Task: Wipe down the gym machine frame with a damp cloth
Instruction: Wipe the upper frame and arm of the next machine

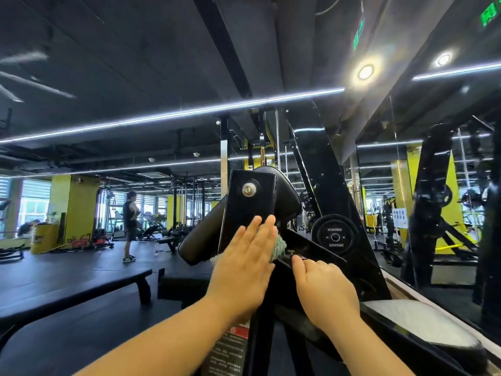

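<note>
Here, pressing a grey-green cloth (279, 244) against the black machine frame (248, 213) at the centre of the picture with the left hand (244, 270), flat and straight-fingered, with the cloth peeking out just right of the fingertips. Resting the right hand (326, 291) on the slanted frame bar just to the lower right, bent over its far side; gripping or merely leaning, impossible to tell. Right of centre, a black weight plate (335, 236); at mid-left, a person (130, 218) standing.
</note>
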`<state>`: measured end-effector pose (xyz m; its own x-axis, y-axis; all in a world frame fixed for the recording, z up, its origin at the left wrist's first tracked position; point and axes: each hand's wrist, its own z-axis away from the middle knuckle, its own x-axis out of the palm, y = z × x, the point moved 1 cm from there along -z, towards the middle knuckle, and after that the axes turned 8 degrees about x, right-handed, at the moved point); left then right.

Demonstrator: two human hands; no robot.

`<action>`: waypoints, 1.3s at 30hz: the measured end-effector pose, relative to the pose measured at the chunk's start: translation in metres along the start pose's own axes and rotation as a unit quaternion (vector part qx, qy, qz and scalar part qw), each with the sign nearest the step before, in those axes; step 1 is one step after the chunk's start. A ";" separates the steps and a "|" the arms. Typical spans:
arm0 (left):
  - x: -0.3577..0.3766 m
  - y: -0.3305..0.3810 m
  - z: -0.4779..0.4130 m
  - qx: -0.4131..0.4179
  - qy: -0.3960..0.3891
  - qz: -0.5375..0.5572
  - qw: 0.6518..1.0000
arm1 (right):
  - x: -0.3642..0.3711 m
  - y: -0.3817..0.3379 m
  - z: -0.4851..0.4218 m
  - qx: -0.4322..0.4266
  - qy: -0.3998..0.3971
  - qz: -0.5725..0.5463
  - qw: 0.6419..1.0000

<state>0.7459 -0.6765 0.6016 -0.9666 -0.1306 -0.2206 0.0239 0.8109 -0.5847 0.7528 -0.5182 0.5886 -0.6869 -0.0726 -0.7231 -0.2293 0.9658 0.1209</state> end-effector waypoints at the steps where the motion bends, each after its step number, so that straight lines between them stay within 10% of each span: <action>1: 0.002 -0.003 0.004 0.016 -0.004 -0.018 1.000 | 0.000 -0.001 0.000 0.001 0.000 -0.002 1.000; 9: -0.030 -0.019 -0.094 -0.121 -0.028 -0.008 0.992 | 0.008 0.001 -0.008 -0.005 0.007 0.005 1.000; 15: 0.004 0.001 0.007 -0.094 0.031 0.032 0.995 | 0.008 0.002 -0.008 0.000 0.024 -0.031 0.999; 23: 0.004 0.010 0.014 -0.276 0.082 0.198 0.937 | 0.004 -0.002 -0.001 0.127 0.036 -0.188 0.973; 32: 0.028 0.020 0.110 -0.027 0.076 0.181 0.980 | 0.012 0.001 0.000 0.151 0.080 -0.200 0.965; 35: 0.030 0.039 0.155 -0.179 0.057 0.211 0.959 | 0.014 0.001 0.002 0.160 0.082 -0.197 0.964; 39: 0.016 0.032 0.098 -0.440 0.112 0.345 0.821 | 0.016 -0.004 0.001 0.163 0.134 -0.179 0.961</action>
<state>0.7562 -0.7084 0.5026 -0.8250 0.5624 -0.0552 0.4882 0.7586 0.4314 0.7432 -0.5227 0.5755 -0.7669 -0.4339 -0.4728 -0.2861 0.8907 -0.3534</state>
